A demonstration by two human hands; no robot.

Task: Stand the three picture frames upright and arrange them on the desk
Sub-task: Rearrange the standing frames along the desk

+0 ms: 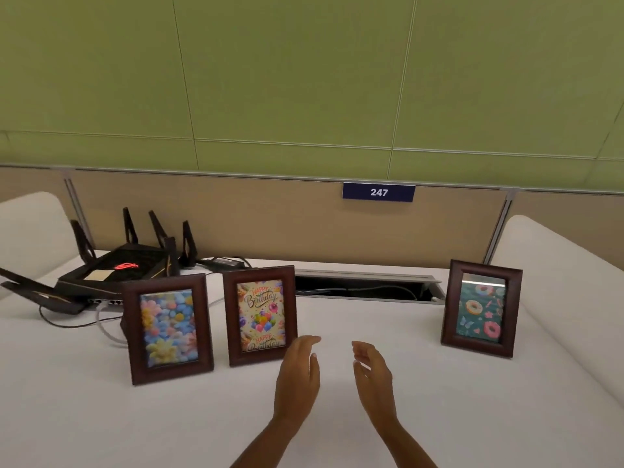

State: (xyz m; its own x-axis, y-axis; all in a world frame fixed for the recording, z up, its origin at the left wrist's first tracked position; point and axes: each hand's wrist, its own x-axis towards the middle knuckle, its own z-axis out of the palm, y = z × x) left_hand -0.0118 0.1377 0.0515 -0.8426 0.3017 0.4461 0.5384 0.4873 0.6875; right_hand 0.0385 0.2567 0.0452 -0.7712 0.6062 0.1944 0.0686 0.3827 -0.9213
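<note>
On the desk (337, 417), three frames were stood upright.
Both hands, left (297, 373) and right (373, 374), were held spread and empty just beside the birthday frame (260, 315).

wall (304, 69): green panels | partition (270, 217): tan | desk (388, 417): white

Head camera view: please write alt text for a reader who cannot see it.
Three dark wooden frames stand upright on a white desk: flower frame, birthday frame, donut frame apart at right. Both open hands, left hand and right hand, hover empty.
</note>
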